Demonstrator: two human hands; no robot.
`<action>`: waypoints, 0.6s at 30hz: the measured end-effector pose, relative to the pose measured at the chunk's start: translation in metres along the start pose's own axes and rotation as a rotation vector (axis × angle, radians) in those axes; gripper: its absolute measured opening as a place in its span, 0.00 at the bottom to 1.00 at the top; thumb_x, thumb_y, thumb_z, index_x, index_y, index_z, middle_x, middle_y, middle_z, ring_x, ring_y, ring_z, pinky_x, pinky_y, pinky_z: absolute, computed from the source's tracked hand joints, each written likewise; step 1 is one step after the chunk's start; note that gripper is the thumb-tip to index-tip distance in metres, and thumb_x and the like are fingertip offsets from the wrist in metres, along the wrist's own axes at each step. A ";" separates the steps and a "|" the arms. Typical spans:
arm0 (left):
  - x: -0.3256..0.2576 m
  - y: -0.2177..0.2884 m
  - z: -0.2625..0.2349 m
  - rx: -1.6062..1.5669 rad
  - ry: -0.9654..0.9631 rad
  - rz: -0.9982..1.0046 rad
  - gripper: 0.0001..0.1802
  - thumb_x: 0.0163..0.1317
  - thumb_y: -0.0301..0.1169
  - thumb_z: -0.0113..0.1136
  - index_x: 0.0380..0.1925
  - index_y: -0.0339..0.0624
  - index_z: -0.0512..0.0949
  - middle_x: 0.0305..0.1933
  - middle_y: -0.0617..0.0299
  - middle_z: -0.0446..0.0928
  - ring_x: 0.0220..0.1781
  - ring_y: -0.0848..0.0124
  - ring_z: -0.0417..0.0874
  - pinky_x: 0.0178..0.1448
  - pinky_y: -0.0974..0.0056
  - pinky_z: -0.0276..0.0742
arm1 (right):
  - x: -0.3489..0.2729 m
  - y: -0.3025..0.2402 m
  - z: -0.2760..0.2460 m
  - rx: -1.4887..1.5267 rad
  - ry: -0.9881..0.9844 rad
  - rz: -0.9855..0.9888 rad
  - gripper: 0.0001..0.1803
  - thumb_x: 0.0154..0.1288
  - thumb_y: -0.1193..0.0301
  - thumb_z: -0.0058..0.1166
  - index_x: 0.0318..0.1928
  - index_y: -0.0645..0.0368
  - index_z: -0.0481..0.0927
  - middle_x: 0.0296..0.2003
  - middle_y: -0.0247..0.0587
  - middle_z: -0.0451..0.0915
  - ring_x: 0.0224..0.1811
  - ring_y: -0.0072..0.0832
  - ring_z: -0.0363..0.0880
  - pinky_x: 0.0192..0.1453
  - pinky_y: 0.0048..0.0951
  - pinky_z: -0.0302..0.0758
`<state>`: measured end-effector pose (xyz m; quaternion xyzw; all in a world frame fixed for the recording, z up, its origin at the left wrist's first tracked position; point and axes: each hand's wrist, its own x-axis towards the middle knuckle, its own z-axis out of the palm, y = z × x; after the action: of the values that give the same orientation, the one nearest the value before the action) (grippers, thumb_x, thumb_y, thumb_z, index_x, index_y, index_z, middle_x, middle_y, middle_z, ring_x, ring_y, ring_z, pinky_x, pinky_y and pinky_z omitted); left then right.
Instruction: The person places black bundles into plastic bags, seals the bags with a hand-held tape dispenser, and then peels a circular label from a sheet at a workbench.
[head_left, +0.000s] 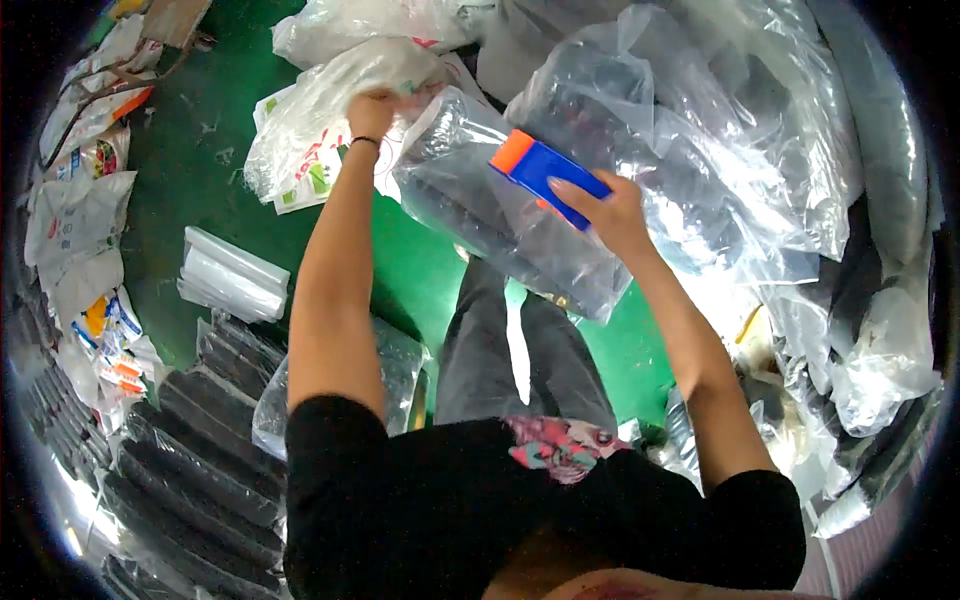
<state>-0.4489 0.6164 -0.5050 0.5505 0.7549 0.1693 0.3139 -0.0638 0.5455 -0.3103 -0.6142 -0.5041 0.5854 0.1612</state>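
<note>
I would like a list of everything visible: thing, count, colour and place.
Tool: 1, blue and orange, upper centre
Bag: 1, clear, behind the tool
Plastic sheets: several, clear, upper right
Sacks: at least 2, whitish, top centre
Film: 1, whitish, left of centre
Packages: several, multicoloured, left edge
Bundles: several, black, lower left
Surface: 1, green, beneath
Band: 1, black, upper left-centre
Shirt: 1, black, bottom
Trousers: 1 pair, dark grey, below centre
Arms: 2, bare, either side
Left hand: 1, bare, at the sacks
Right hand: 1, bare, around the tool

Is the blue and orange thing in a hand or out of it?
In: the right hand holds the blue and orange thing, thumb across its blue part.
</note>
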 end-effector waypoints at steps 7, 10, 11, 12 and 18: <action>-0.063 0.139 0.082 0.528 -0.132 0.222 0.42 0.61 0.69 0.52 0.73 0.68 0.65 0.77 0.40 0.57 0.73 0.38 0.66 0.72 0.36 0.64 | 0.009 0.038 -0.012 -0.194 0.018 0.120 0.28 0.56 0.47 0.72 0.28 0.64 0.86 0.21 0.35 0.81 0.26 0.16 0.75 0.32 0.26 0.71; -0.095 0.137 0.084 0.503 -0.077 0.174 0.40 0.59 0.71 0.52 0.71 0.78 0.66 0.79 0.41 0.55 0.72 0.35 0.67 0.67 0.31 0.66 | -0.065 0.054 -0.054 -0.188 -0.038 0.263 0.27 0.58 0.48 0.71 0.28 0.65 0.87 0.22 0.36 0.82 0.25 0.17 0.78 0.31 0.26 0.75; -0.105 0.134 0.081 0.500 -0.092 0.160 0.39 0.59 0.71 0.53 0.71 0.78 0.67 0.78 0.41 0.57 0.69 0.36 0.70 0.66 0.34 0.70 | -0.103 0.064 -0.078 -0.366 -0.058 0.278 0.27 0.58 0.49 0.71 0.29 0.65 0.87 0.22 0.36 0.83 0.25 0.17 0.79 0.31 0.26 0.76; -0.112 0.132 0.075 0.501 -0.101 0.161 0.39 0.59 0.70 0.54 0.71 0.78 0.67 0.77 0.41 0.58 0.66 0.37 0.74 0.63 0.38 0.74 | -0.147 0.104 -0.101 -0.329 0.001 0.293 0.29 0.57 0.45 0.70 0.26 0.63 0.87 0.20 0.39 0.82 0.23 0.22 0.80 0.29 0.30 0.76; -0.133 0.139 0.074 0.609 0.021 0.232 0.37 0.61 0.68 0.53 0.71 0.76 0.67 0.74 0.43 0.64 0.59 0.41 0.80 0.56 0.44 0.80 | -0.200 0.261 -0.092 -0.420 0.145 0.515 0.32 0.55 0.44 0.70 0.26 0.67 0.86 0.17 0.45 0.81 0.21 0.29 0.81 0.28 0.35 0.75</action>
<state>-0.2725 0.5320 -0.4384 0.6995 0.7064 -0.0241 0.1058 0.1682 0.3055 -0.3804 -0.7810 -0.4294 0.4451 -0.0867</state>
